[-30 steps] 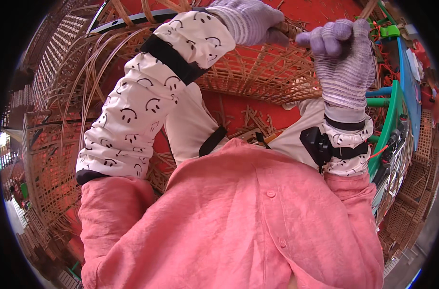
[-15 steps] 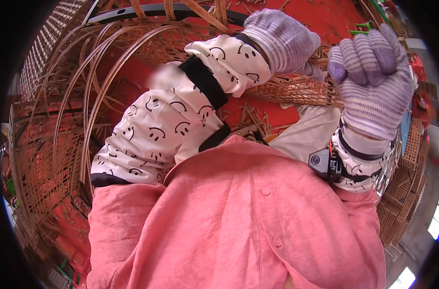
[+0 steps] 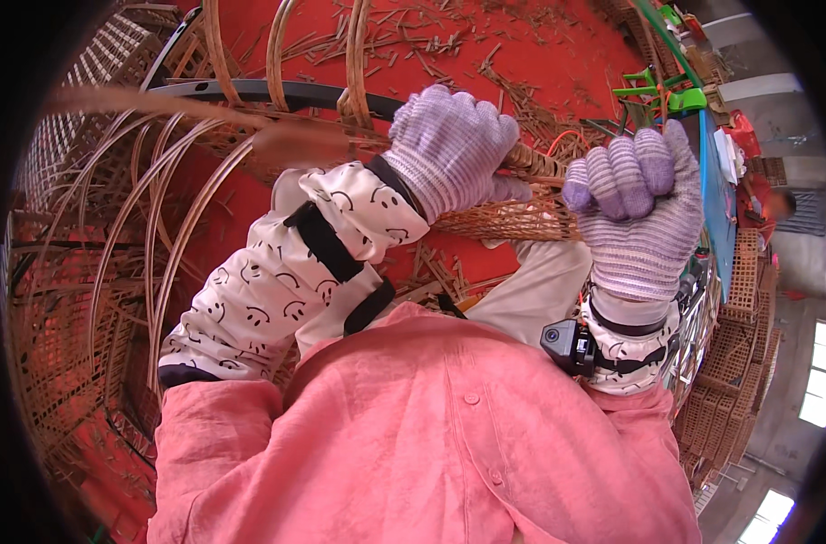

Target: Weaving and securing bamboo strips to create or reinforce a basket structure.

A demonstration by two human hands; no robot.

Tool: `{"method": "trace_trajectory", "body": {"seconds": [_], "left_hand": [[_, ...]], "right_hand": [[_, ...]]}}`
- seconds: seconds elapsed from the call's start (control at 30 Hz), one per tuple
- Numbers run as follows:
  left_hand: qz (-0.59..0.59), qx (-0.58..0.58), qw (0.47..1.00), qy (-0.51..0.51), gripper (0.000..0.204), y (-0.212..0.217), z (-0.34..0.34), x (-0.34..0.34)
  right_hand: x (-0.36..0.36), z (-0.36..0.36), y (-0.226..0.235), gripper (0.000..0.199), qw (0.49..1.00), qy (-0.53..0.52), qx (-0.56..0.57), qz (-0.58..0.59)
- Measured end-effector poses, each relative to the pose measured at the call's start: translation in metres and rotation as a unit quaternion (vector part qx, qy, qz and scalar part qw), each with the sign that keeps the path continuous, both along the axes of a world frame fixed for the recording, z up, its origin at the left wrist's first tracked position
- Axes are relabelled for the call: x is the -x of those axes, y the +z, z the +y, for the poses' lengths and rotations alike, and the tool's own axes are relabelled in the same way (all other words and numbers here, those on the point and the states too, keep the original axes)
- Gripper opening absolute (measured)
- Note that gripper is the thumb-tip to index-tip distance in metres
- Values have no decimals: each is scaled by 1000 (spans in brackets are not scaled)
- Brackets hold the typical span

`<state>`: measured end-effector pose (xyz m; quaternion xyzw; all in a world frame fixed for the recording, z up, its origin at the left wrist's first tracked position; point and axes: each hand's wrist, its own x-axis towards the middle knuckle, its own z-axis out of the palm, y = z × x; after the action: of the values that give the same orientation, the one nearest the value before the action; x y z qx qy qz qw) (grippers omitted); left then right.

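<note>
Both my hands wear purple-and-white striped knit gloves. My left hand (image 3: pixel 454 150), back upward, is closed at the rim of an open-weave rattan piece (image 3: pixel 526 218), its thumb pointing right along it. My right hand (image 3: pixel 635 213) is closed at the right end of that piece, palm side showing and fingers curled; what lies inside them is hidden. The woven piece spans the gap between the hands, above my pale trouser leg (image 3: pixel 540 276). A blurred brown strip (image 3: pixel 159 104) crosses the upper left, close to my left wrist.
Long curved canes (image 3: pixel 200 213) arch from a large wicker frame at the left. A dark curved bar (image 3: pixel 313 95) runs behind my left hand. Cut cane scraps (image 3: pixel 504 91) litter the red floor. Stacked woven panels (image 3: pixel 717 399) stand at the right, near a blue surface (image 3: pixel 717 213).
Both hands and the woven piece sit lower and further left in the picture, and more red floor shows beyond. The blurred brown strip has appeared at the upper left. Both hands stay closed.
</note>
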<state>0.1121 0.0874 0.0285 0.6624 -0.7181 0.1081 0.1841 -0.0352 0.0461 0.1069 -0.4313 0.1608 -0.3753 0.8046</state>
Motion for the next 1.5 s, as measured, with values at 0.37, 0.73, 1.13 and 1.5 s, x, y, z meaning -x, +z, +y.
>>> {"method": "trace_trajectory", "body": {"seconds": [0.37,0.73,1.13,1.5], "left_hand": [[33,64,997,-8,62,-12,0,12],[47,123,991,16,52,-12,30,14],[72,123,990,-8,41,-9,32,23],[140,-61,988,11,45,15,28,25]], "right_hand": [[12,12,15,47,995,-54,58,64],[-13,17,28,48,992,-53,86,81],[-45,-54,-22,45,988,-45,-37,141],[27,-54,-44,34,724,-159,536,403]]}}
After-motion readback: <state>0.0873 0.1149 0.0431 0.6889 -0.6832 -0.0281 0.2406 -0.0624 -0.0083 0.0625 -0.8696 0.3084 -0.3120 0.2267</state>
